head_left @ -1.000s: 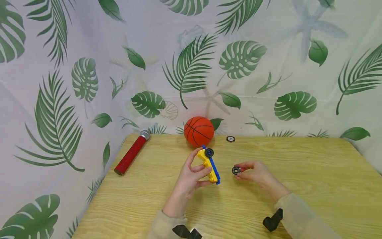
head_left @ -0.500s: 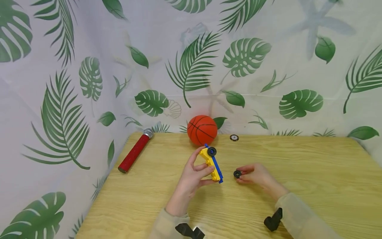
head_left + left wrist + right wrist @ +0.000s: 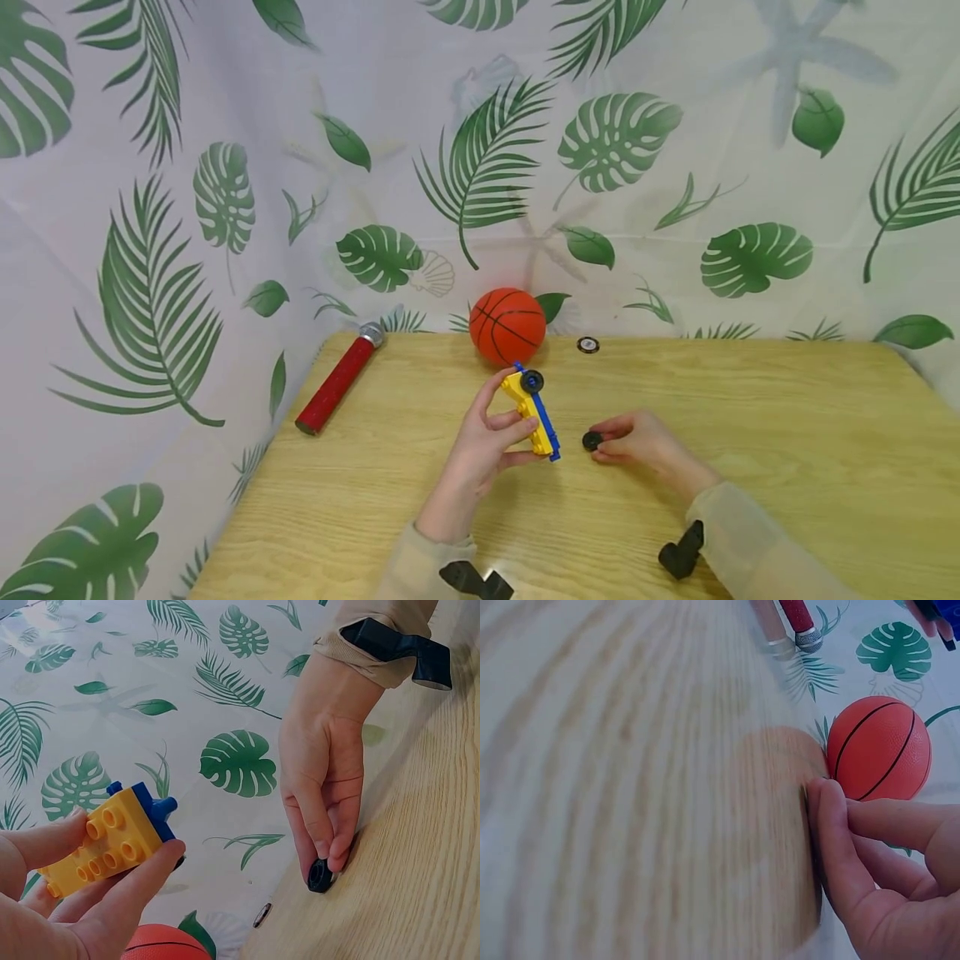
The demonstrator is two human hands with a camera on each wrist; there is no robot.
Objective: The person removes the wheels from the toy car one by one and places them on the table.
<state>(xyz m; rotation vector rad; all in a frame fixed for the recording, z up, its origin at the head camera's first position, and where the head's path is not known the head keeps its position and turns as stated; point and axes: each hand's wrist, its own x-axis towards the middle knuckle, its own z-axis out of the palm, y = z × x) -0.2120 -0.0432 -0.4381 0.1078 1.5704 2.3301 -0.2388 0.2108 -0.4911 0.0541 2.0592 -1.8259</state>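
Note:
My left hand (image 3: 487,446) grips a yellow and blue toy car (image 3: 538,421) above the table, tilted nose up. One black wheel (image 3: 532,382) shows at the car's upper end; the lower end shows none on this side. In the left wrist view, round studs cover the car's yellow face (image 3: 105,844). To the right of the car and apart from it, my right hand (image 3: 645,446) pinches a loose black toy wheel (image 3: 592,441) between thumb and fingertips, low over the table. From the right wrist, the fingers (image 3: 840,847) hide the wheel.
An orange toy basketball (image 3: 507,327) stands at the table's back edge, just behind the car. Right of it lies a small black and white disc (image 3: 588,345). A red microphone (image 3: 341,379) lies at the back left. A leaf-patterned cloth (image 3: 637,208) hangs behind the wooden table (image 3: 787,417).
The loose wheel has turned in my right fingers, and that hand has dropped slightly. My left hand keeps the toy car in nearly the same pose. The head view has shifted a little.

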